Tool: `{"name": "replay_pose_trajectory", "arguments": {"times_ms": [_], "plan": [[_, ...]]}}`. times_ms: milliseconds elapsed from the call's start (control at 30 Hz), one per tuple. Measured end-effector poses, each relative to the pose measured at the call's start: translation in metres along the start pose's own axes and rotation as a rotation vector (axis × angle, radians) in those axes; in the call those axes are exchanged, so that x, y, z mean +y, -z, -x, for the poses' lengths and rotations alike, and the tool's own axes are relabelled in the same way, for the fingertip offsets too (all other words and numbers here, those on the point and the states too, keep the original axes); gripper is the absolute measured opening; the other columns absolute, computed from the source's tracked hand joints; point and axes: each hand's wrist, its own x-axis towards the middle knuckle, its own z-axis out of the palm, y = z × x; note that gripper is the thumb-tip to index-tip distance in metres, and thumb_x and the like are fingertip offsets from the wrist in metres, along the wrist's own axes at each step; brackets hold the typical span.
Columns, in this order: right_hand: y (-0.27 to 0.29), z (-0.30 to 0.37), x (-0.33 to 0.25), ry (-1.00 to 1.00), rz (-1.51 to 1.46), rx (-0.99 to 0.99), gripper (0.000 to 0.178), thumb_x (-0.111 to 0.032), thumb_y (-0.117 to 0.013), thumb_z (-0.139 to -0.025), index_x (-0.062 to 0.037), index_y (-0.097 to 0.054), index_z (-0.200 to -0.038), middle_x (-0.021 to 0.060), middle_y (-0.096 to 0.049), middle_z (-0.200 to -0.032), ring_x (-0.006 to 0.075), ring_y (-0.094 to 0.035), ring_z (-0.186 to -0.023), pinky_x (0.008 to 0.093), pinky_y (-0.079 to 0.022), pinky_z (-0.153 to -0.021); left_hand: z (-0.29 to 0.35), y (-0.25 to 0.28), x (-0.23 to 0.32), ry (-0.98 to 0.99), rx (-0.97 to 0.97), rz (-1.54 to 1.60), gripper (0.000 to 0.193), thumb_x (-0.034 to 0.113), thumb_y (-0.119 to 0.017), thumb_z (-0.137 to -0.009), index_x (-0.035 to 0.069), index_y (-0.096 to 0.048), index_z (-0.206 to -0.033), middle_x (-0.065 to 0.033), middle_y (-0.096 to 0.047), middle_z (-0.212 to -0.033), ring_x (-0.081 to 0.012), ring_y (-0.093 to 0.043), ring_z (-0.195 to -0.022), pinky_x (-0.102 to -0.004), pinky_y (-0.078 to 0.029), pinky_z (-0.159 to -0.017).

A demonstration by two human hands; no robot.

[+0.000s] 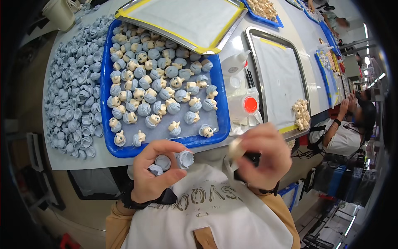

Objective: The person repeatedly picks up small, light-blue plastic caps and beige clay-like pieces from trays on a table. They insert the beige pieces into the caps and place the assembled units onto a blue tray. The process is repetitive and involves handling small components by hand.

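Note:
My left hand is curled in front of the blue tray, fingers closed around several light-blue doll hair pieces. One hollow hair piece sticks out between thumb and forefinger with its opening showing; others lie in the palm. To the right, my right hand is smeared by motion and pinches a small cream doll head piece, whose details are blurred. In the tray stand rows of small doll heads, cream with light-blue hair.
A big pile of hair pieces covers the table's left side. A yellow-taped metal tray overlaps the blue tray's far end. On the right are a white bottle, a red-topped container and another metal tray with cream pieces. A co-worker sits beyond.

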Motion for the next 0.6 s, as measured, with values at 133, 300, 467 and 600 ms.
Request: {"name": "replay_pose_trajectory", "arguments": {"times_ms": [133, 300, 467, 600], "plan": [[-0.021, -0.011, -0.004, 0.197, -0.082, -0.148, 0.036, 0.002, -0.073, -0.057, -0.0017, -0.063, -0.091, 0.0097, -0.062, -0.084, 0.0176, -0.056, -0.068, 0.0267, -0.041, -0.059, 0.001, 0.0, -0.001, -0.021, -0.019, 0.009, 0.038, 0.003, -0.072, -0.072, -0.001, -0.055, -0.105, -0.0107, -0.062, -0.102, -0.0049, -0.049, -0.067, -0.0191, -0.041, -0.062], [-0.03, -0.012, -0.004, 0.198, -0.01, -0.237, 0.035, -0.004, -0.077, -0.06, -0.0046, -0.066, -0.093, 0.0066, -0.062, -0.081, 0.0174, -0.057, -0.07, 0.0267, -0.039, -0.057, 0.004, 0.003, 0.0, -0.012, -0.035, -0.002, 0.036, 0.004, -0.073, -0.073, -0.002, -0.055, -0.105, -0.0095, -0.062, -0.1, -0.0055, -0.05, -0.068, -0.0195, -0.041, -0.063], [-0.035, -0.009, -0.003, 0.234, 0.012, -0.244, 0.043, -0.016, -0.08, -0.06, -0.0047, -0.066, -0.099, 0.0053, -0.062, -0.084, 0.0182, -0.056, -0.07, 0.0284, -0.041, -0.058, 0.004, 0.0, 0.005, 0.044, -0.057, 0.019, 0.045, 0.009, -0.073, -0.076, -0.002, -0.05, -0.113, -0.0068, -0.061, -0.094, -0.0061, -0.05, -0.072, -0.0194, -0.04, -0.066], [-0.044, -0.005, -0.005, 0.226, 0.057, -0.189, 0.046, -0.017, -0.08, -0.058, -0.0029, -0.065, -0.099, 0.0059, -0.061, -0.085, 0.0195, -0.056, -0.07, 0.0292, -0.042, -0.059, 0.005, -0.004, 0.005, 0.113, -0.016, 0.069, 0.058, 0.015, -0.07, -0.08, -0.003, -0.038, -0.124, -0.0058, -0.06, -0.091, -0.0061, -0.05, -0.075, -0.0194, -0.039, -0.071]]}}
